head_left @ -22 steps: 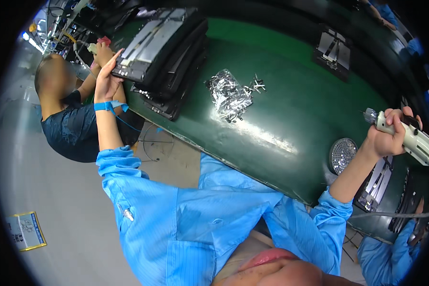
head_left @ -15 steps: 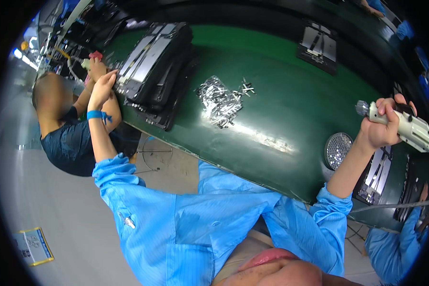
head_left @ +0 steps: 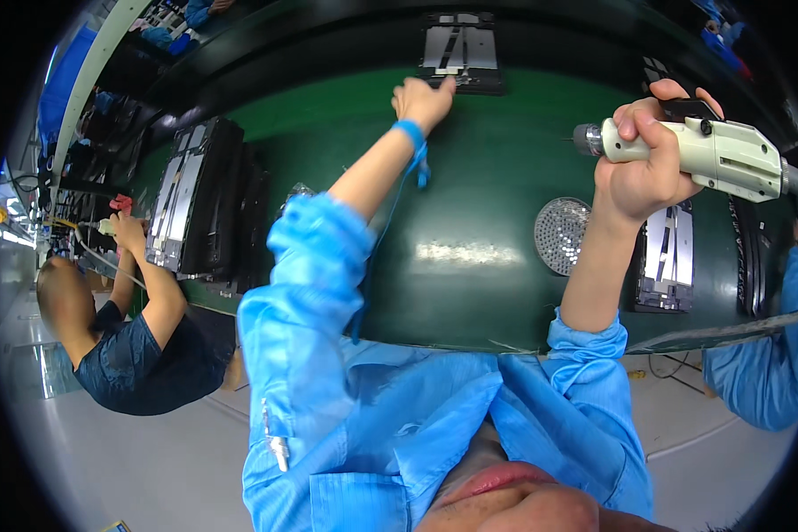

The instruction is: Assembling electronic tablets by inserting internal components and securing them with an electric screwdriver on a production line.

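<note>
My right hand (head_left: 643, 160) is wrapped round a cream electric screwdriver (head_left: 718, 160), raised over the right side of the green table. Its bit points left and touches nothing. At the far middle, my left hand (head_left: 424, 102) reaches to the near edge of a flat dark device panel with silver plates (head_left: 481, 51). The thumb overlaps that edge and the fingers are bent, apart from the thumb; their tips are partly hidden. A blue wrist strap (head_left: 410, 133) with a cord circles my left wrist.
A stack of similar panels (head_left: 191, 199) stands at the left, beside a co-worker (head_left: 142, 319). On the right lie a round dimpled metal dish (head_left: 560, 235) and another panel (head_left: 668, 257). My left sleeve mostly hides a clear bag (head_left: 297, 193). Another person's blue sleeve (head_left: 754, 355) shows at the lower right.
My left hand has left the stack at the left and reached across to the panel at the far middle. The view has turned. The screwdriver stays in my right hand.
</note>
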A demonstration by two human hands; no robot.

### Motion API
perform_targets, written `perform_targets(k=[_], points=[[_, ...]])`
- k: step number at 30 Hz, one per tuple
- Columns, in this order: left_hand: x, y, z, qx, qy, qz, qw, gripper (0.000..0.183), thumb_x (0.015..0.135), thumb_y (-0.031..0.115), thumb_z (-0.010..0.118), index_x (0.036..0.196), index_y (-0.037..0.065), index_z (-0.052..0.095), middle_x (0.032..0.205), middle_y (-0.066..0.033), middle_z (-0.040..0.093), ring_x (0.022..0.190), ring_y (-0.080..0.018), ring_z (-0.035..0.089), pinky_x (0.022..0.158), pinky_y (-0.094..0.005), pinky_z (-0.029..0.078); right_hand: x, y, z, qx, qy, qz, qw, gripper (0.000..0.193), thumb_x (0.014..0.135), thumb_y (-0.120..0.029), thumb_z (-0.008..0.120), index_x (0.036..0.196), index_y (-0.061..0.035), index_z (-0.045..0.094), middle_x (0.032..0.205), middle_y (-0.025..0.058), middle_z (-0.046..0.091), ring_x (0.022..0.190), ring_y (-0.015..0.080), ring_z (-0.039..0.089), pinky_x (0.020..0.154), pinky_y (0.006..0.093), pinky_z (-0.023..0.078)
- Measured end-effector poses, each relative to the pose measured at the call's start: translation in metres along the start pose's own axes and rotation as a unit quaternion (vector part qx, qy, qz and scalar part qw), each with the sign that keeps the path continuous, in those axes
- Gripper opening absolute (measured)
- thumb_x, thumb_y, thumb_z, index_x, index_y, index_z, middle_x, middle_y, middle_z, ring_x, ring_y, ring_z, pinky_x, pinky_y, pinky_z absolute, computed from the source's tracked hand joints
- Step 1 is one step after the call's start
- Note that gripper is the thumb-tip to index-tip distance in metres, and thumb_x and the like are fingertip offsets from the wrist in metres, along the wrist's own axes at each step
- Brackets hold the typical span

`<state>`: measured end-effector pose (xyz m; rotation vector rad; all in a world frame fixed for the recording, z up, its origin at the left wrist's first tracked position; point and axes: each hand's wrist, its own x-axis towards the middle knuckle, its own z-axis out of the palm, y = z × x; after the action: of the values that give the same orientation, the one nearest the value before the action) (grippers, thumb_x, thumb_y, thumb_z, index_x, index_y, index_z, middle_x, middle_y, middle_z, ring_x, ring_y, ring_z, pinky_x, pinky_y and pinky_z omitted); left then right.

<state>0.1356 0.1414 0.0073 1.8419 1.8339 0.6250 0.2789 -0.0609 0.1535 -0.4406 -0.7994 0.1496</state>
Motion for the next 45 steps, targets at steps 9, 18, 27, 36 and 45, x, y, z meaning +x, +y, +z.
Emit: perform_targets(k=[9, 18, 27, 36, 45], points=[[0.145, -0.027, 0.03, -0.134, -0.196, -0.168, 0.957, 0.056, 0.069, 0.027, 0.079, 0.111, -0.004, 0.06, 0.105, -0.0151, 0.064, 0.092, -0.023, 0.063, 0.081, -0.0295, 0.05, 0.012, -0.008, -0.003, 0.066, -0.069, -0.027, 0.995, 0.05, 0.066, 0.01, 0.048, 0.114, 0.0006, 0.04, 0.091, 0.0224, 0.057, 0.048, 0.0136, 0.044, 0.045, 0.026, 0.042], [0.072, 0.012, 0.034, -0.39, -0.166, -0.19, 0.886, 0.024, 0.082, 0.012, 0.06, 0.101, -0.002, 0.055, 0.095, -0.0146, 0.061, 0.092, -0.0271, 0.062, 0.068, -0.0437, 0.052, -0.016, -0.016, -0.054, -0.065, -0.096, 0.1, 0.988, 0.053, 0.067, 0.007, 0.049, 0.119, 0.0006, 0.038, 0.091, 0.0193, 0.056, 0.047, 0.0129, 0.045, 0.044, 0.0228, 0.041], [-0.044, -0.026, -0.041, -0.613, -0.156, -0.083, 0.77, 0.019, 0.084, 0.005, 0.055, 0.101, -0.002, 0.052, 0.094, -0.0127, 0.06, 0.088, -0.0221, 0.059, 0.073, -0.0424, 0.047, -0.068, -0.008, -0.09, -0.101, -0.146, 0.14, 0.974, 0.048, 0.066, 0.007, 0.051, 0.113, 0.0075, 0.041, 0.087, 0.021, 0.06, 0.057, 0.01, 0.053, 0.05, 0.0225, 0.047], [-0.262, -0.093, -0.098, -0.532, -0.13, -0.075, 0.833, 0.068, 0.082, 0.003, 0.057, 0.14, -0.006, 0.023, 0.135, -0.0152, 0.04, 0.122, -0.0211, 0.042, 0.103, -0.0312, 0.031, -0.091, 0.001, -0.108, -0.115, -0.134, 0.164, 0.971, 0.05, 0.068, 0.01, 0.054, 0.115, 0.0033, 0.041, 0.089, 0.0203, 0.06, 0.06, 0.0089, 0.052, 0.059, 0.0211, 0.046], [-0.285, -0.119, -0.085, -0.158, -0.047, 0.152, 0.975, 0.061, 0.07, 0.004, 0.067, 0.128, -0.002, 0.048, 0.118, -0.0176, 0.045, 0.109, -0.0275, 0.044, 0.094, -0.0351, 0.036, -0.108, 0.002, -0.114, -0.052, -0.149, 0.182, 0.971, 0.052, 0.071, 0.009, 0.058, 0.119, -0.0008, 0.04, 0.089, 0.0195, 0.059, 0.057, 0.0086, 0.05, 0.054, 0.0217, 0.045]])
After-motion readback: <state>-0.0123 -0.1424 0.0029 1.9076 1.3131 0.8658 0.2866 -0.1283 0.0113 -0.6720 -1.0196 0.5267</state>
